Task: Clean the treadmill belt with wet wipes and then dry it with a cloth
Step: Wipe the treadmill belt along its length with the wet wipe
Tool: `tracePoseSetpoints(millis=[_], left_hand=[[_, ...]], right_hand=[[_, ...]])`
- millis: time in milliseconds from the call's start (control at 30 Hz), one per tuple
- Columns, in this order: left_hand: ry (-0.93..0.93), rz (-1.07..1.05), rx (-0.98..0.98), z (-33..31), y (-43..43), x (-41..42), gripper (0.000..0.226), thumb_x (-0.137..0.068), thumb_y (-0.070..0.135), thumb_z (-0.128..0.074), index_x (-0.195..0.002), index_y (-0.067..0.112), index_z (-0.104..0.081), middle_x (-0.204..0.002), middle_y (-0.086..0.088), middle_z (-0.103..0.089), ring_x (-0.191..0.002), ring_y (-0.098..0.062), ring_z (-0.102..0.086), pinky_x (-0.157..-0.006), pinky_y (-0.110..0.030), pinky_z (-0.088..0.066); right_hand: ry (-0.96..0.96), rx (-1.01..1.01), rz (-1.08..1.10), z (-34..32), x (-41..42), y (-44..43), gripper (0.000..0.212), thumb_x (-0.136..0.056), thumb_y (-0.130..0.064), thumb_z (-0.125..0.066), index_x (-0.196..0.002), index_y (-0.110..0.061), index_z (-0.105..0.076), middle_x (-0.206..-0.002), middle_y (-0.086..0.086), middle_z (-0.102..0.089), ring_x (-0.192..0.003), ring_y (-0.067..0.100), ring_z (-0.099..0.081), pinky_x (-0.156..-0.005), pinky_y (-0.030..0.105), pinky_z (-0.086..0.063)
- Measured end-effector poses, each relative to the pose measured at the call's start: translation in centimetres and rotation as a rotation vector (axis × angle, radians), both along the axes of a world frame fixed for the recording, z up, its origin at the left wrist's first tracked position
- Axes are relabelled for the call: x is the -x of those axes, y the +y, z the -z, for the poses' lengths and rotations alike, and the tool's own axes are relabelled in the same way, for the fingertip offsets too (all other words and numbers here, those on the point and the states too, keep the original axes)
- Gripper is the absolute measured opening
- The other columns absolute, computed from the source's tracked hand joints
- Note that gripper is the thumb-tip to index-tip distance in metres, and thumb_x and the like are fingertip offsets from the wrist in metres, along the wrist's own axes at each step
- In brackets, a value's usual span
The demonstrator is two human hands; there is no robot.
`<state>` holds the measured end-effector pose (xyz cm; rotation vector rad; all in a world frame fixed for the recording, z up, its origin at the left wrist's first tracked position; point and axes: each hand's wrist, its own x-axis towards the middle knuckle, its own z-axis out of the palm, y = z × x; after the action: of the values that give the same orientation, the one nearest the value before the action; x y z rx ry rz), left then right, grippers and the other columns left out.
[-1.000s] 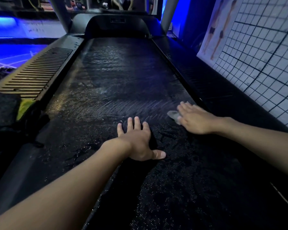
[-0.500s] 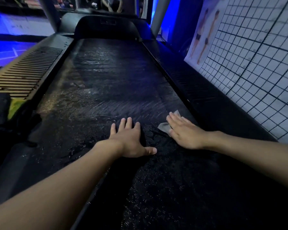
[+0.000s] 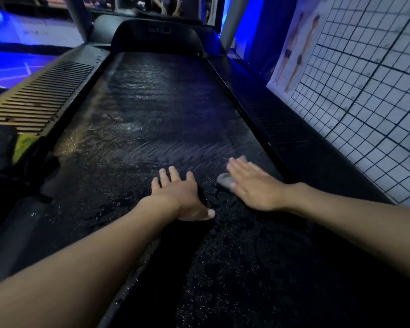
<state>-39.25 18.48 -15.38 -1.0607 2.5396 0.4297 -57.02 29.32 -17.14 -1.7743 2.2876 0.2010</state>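
Wet wipe pressed flat on the treadmill belt

Right hand spread over it, left hand splayed, bracing (limp, slippery; best pinned under the palm).

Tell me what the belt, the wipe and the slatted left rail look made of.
Belt: dark rubbery sheet, fine-textured, glistening with wet streaks. Wipe: thin pale nonwoven fabric, crumpled under the right hand, probably damp. Rail: seemingly hard matte plastic, by its moulded slats.
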Motion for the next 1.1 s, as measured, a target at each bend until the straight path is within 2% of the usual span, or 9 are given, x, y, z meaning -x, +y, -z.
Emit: tracePoseSetpoints(millis=[100,233,300,400,500,700,900,1000,1100], left_hand=[[0.029,0.014,0.009,0.2,-0.3,-0.4,0.121,-0.073,0.076,-0.06,-0.155,0.018,0.008,-0.159,-0.022,0.019,-0.146,-0.04,0.017,-0.121,-0.051,0.002],[0.08,0.057,-0.021,-0.2,-1.2,-2.0,0.123,-0.074,0.071,-0.063,-0.155,0.009,0.005,-0.161,-0.017,0.015,-0.148,-0.032,0.015,-0.121,-0.041,0.0],[0.073,0.064,-0.029,-0.3,-1.7,-2.5,0.123,-0.076,0.067,-0.065,-0.154,0.004,0.005,-0.161,-0.016,0.015,-0.149,-0.03,0.014,-0.121,-0.038,-0.002],[-0.019,0.01,0.048,-0.5,-1.5,-2.4,0.121,-0.072,0.073,-0.064,-0.156,0.017,0.003,-0.161,-0.018,0.014,-0.148,-0.037,0.012,-0.119,-0.048,-0.002],[-0.006,-0.025,0.045,-0.7,-1.6,-2.7,0.12,-0.064,0.077,-0.067,-0.155,0.029,-0.005,-0.162,-0.014,0.003,-0.149,-0.037,0.003,-0.119,-0.054,-0.009],[0.035,0.038,-0.019,-1.1,-3.6,-5.1,0.114,-0.076,0.052,-0.075,-0.154,0.005,-0.006,-0.162,-0.013,0.004,-0.15,-0.024,-0.003,-0.118,-0.025,-0.014],[-0.043,-0.121,0.04,-0.8,-4.3,-6.7,0.124,-0.06,0.078,-0.069,-0.155,0.033,-0.003,-0.161,-0.016,0.002,-0.147,-0.042,0.003,-0.119,-0.055,-0.015],[-0.037,-0.08,0.038,-1.0,-4.7,-7.3,0.123,-0.063,0.073,-0.071,-0.155,0.03,-0.002,-0.16,-0.017,-0.003,-0.147,-0.041,-0.001,-0.119,-0.051,-0.018],[-0.054,-0.039,0.03,-1.4,-5.3,-7.8,0.116,-0.072,0.055,-0.077,-0.155,0.017,-0.007,-0.159,-0.018,-0.006,-0.148,-0.036,-0.008,-0.118,-0.041,-0.023]], right_hand=[[0.012,-0.009,-0.227,0.3,-1.1,1.2,0.065,-0.106,-0.047,-0.012,-0.156,-0.015,0.014,-0.159,-0.004,0.025,-0.147,0.01,0.026,-0.121,0.031,0.013],[0.019,-0.028,0.027,-0.6,0.6,-2.2,0.064,-0.107,-0.044,-0.013,-0.157,-0.012,0.01,-0.164,0.006,0.019,-0.149,0.015,0.019,-0.12,0.033,0.011],[0.004,-0.024,-0.072,-0.4,-1.2,-1.7,0.065,-0.106,-0.044,-0.012,-0.157,-0.011,0.011,-0.163,0.006,0.019,-0.15,0.018,0.02,-0.121,0.033,0.011],[-0.039,-0.019,-0.257,0.2,-2.7,-0.1,0.065,-0.106,-0.046,-0.014,-0.157,-0.015,0.012,-0.16,-0.004,0.023,-0.148,0.012,0.024,-0.122,0.032,0.01],[-0.016,0.0,-0.085,-0.4,-1.3,-2.1,0.063,-0.107,-0.043,-0.014,-0.157,-0.013,0.011,-0.164,0.004,0.02,-0.149,0.015,0.022,-0.122,0.033,0.011],[-0.008,-0.016,-0.314,-0.1,-4.5,-0.9,0.064,-0.105,-0.047,-0.01,-0.157,-0.015,0.013,-0.16,-0.004,0.023,-0.148,0.012,0.024,-0.122,0.034,0.013],[0.005,-0.002,-0.15,-0.2,-4.3,-3.3,0.064,-0.106,-0.045,-0.011,-0.157,-0.011,0.01,-0.163,0.004,0.02,-0.149,0.017,0.021,-0.121,0.034,0.012],[-0.014,-0.021,-0.314,0.2,-5.5,-2.2,0.064,-0.106,-0.048,-0.011,-0.157,-0.017,0.013,-0.159,-0.007,0.024,-0.147,0.011,0.026,-0.121,0.035,0.014],[0.005,-0.016,-0.129,-0.5,-3.9,-4.1,0.064,-0.106,-0.046,-0.013,-0.157,-0.016,0.01,-0.164,0.002,0.019,-0.149,0.014,0.022,-0.122,0.037,0.013]])
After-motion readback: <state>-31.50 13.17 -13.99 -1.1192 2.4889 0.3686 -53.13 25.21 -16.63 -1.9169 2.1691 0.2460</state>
